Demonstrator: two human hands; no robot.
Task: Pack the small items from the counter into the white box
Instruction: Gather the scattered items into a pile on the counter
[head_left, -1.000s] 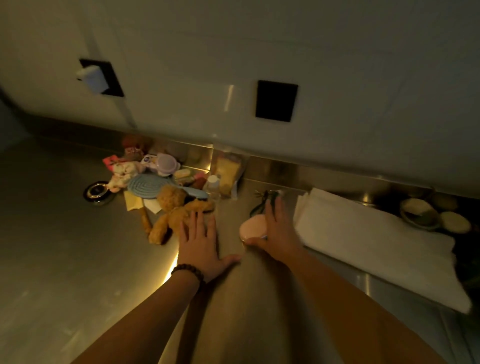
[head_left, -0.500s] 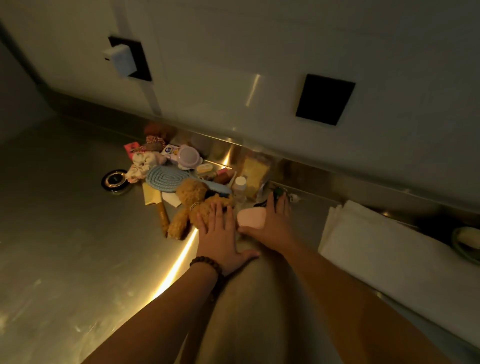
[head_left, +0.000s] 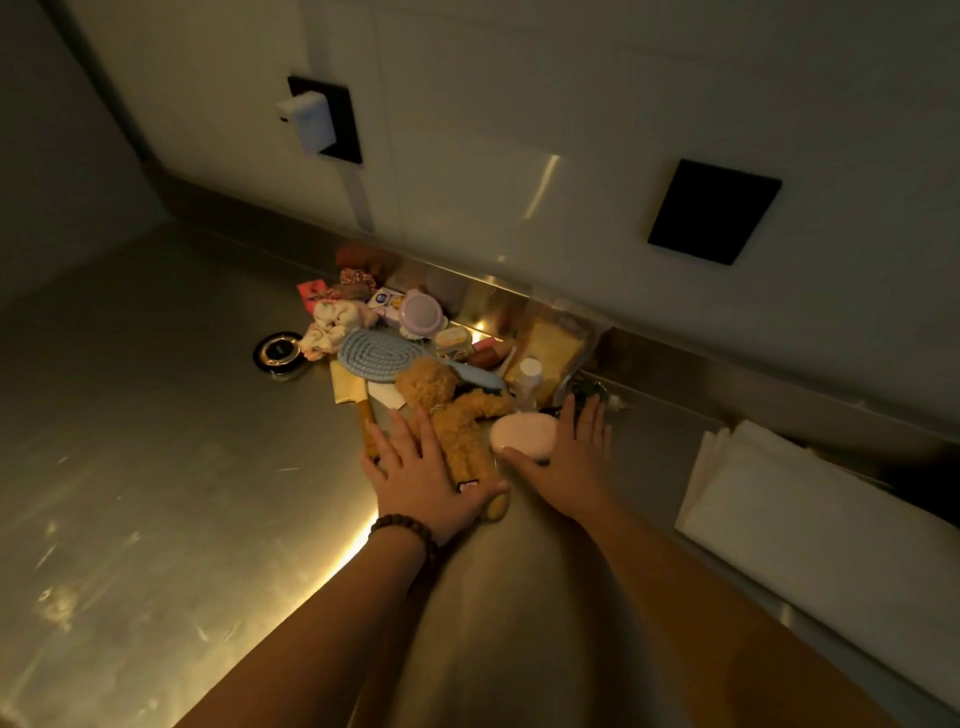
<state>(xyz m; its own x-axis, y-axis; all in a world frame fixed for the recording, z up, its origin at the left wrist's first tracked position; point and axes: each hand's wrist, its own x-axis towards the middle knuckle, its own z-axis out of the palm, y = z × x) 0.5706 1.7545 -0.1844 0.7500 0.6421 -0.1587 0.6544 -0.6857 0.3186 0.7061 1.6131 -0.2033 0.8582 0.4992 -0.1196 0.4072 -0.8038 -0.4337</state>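
Fuzzy tan teddy bear (head_left: 457, 415) lies sprawled under flat left hand (head_left: 418, 475).

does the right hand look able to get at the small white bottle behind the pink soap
Probably yes. The right hand lies flat beside the pink soap, and the white bottle stands upright just beyond its fingertips, with only the soap nearby and nothing covering it.

A dim steel counter (head_left: 156, 493) carries a heap of small items: a plush bear (head_left: 457, 415), blue hairbrush (head_left: 387, 353), pale oval soap (head_left: 524, 435). At three o'clock lies folded white material (head_left: 810, 519); at nine o'clock, a black round tin (head_left: 279, 351).
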